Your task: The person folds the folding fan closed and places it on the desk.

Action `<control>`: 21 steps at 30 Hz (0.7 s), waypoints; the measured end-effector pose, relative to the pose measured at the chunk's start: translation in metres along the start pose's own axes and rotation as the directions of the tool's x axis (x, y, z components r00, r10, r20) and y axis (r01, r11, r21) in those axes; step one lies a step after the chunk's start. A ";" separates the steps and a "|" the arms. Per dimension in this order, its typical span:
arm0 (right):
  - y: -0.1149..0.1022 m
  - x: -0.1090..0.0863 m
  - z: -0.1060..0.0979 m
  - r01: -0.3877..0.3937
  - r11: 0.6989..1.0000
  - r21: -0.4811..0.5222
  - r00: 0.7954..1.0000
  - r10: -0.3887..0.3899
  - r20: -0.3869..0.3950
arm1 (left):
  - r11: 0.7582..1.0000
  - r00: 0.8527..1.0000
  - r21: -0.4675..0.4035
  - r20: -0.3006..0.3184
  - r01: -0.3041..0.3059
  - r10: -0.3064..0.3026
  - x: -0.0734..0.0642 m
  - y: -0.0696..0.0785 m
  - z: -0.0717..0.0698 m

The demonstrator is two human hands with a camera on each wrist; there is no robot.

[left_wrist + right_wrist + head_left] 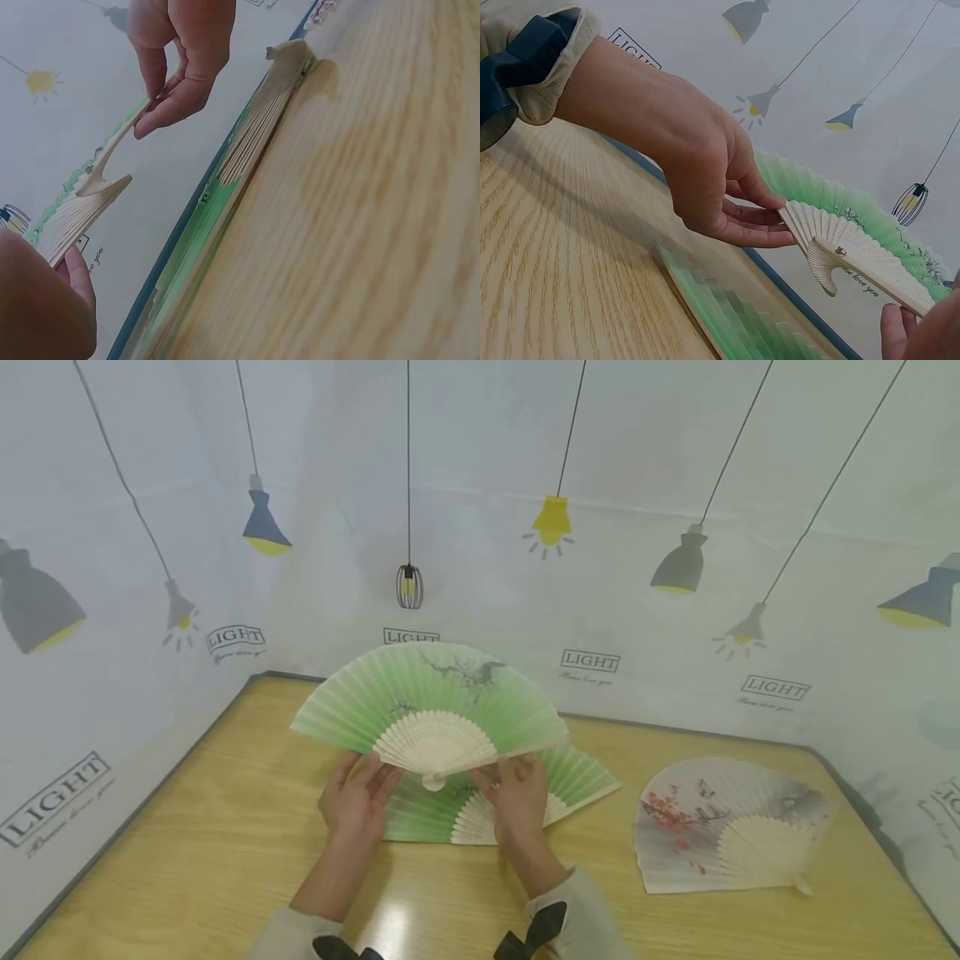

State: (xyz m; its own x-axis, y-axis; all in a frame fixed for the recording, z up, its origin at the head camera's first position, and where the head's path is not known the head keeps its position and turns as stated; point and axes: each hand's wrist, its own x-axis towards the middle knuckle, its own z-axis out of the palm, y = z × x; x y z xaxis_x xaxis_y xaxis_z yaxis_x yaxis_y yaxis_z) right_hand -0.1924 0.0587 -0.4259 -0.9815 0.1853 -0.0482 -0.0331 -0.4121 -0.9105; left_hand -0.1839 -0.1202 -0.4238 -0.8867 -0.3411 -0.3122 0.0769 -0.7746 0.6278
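Note:
An open green folding fan (pixel 517 702) with pale ribs and a dark branch print is held up over the table. My left hand (pixel 354 806) pinches its left outer rib, and my right hand (pixel 522 797) pinches the right one. In the right wrist view, the thumb and fingers of my right hand (pixel 705 169) close on the end rib near the pivot of the fan (pixel 810 176). Below it, a second green fan (pixel 581 777) lies spread on the table, partly hidden by the raised fan and my right hand.
A white-grey fan (pixel 678 843) with red blossoms lies spread on the wooden table (pixel 225 868) at the right. A pale wall cloth (pixel 480 460) printed with hanging lamps stands behind the table and along both sides. A dark edging runs round the tabletop.

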 end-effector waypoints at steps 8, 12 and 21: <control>-0.001 -0.001 0.002 0.029 0.999 -0.017 1.000 -0.029 -0.011 | 0.999 1.000 0.035 0.011 -0.024 0.024 0.000 -0.006 0.000; -0.003 -0.003 0.001 0.034 0.999 -0.019 0.999 -0.035 -0.017 | 0.998 0.999 0.058 0.022 -0.029 0.028 0.000 -0.011 -0.001; -0.006 -0.004 0.001 -0.009 0.998 0.061 1.000 0.009 0.000 | 0.995 0.998 0.095 0.062 -0.037 0.031 -0.001 -0.015 -0.001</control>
State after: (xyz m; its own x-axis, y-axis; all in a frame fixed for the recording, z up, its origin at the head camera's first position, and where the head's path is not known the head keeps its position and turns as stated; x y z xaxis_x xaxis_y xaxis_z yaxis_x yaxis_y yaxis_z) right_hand -0.1884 0.0600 -0.4195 -0.9817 0.1817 -0.0565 -0.0357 -0.4677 -0.8832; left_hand -0.1834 -0.1091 -0.4335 -0.9103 -0.3314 -0.2479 0.0659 -0.7075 0.7036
